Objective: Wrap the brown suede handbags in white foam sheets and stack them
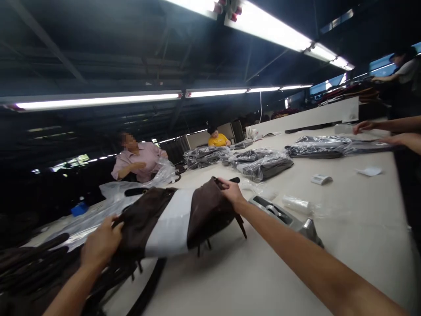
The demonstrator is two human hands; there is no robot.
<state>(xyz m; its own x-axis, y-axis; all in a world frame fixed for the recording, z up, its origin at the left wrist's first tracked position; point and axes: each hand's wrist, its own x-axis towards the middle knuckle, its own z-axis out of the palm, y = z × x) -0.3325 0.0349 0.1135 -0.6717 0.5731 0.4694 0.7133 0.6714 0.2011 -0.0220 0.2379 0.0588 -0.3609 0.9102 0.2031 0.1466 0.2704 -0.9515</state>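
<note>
A dark brown bag point(210, 208) with a white paper band point(171, 221) around its middle is held above the table. My left hand point(102, 240) grips its left end, fingers closed on the edge. At the top right corner, my right hand point(232, 193) pinches the bag between thumb and fingers. Thin dark straps dangle below the bag, and a wide strap point(149, 285) trails down to the table. More dark brown pieces point(36, 272) lie piled under and beside my left forearm, blurred.
A grey tape dispenser point(294, 221) stands beyond my right forearm on the white table point(362, 245). Plastic-wrapped dark bundles point(263, 164) lie farther back. Clear plastic sheeting point(115, 208) spreads at left near a co-worker point(143, 160). Another person's hands point(365, 127) reach in from the right.
</note>
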